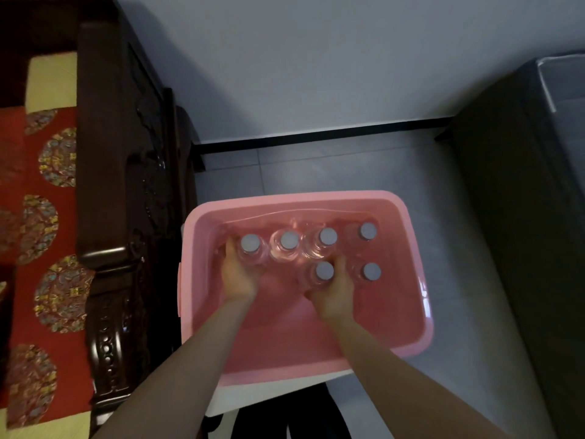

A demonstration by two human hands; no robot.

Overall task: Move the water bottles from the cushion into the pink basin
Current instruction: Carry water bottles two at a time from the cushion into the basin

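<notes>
- Fingers [229, 248] of my left hand [239, 275] curl round the water bottle [250, 243] at 10 o'clock in the pink basin [316, 198], grasping its clear body below the grey cap.
- My right hand [335, 291] grasps a second bottle [324, 270] near the basin's middle, with the thumb on its 7 o'clock side and the other fingers on its 3 o'clock side.
- Six water bottles stand upright in the basin, each with one grey cap. Four are in a row along the 12 o'clock wall and two in a row nearer me.
- Far row, from 10 to 2 o'clock: the one in my left hand, then three more [289, 240] [328, 236] [367, 231], close together.
- Near row: the one in my right hand, and one bottle [371, 271] just beside it toward 3 o'clock.
- One red patterned cushion [47, 217] lies at 9 o'clock from the basin, beyond a dark carved wooden armrest [126, 185].
- The basin rests on a white support [228, 397] above the grey tiled floor [443, 248]. One dark cabinet [522, 232] stands at 3 o'clock.
</notes>
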